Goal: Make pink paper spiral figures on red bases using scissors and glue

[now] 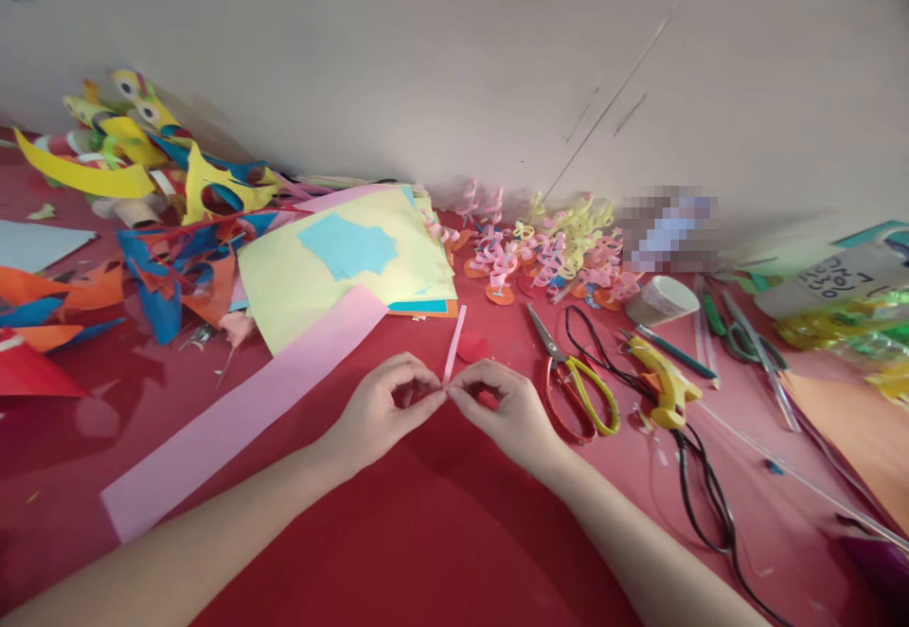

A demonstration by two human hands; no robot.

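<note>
Both grips, left hand (pixel 387 406) and right hand (pixel 506 409), pinch closed on the pink paper strip (pixel 454 344)

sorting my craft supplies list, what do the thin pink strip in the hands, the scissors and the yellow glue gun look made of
Pink strip: matte paper, it seems; thin, flat, pinched between left hand and right hand.
Scissors: grey metal-looking blades, glossy red and yellow handles, probably plastic.
Glue gun: smooth yellow body, likely plastic, with a black cord.

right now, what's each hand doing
Left hand: closed, pinching the narrow pink paper strip.
Right hand: closed, pinching the same strip.
</note>
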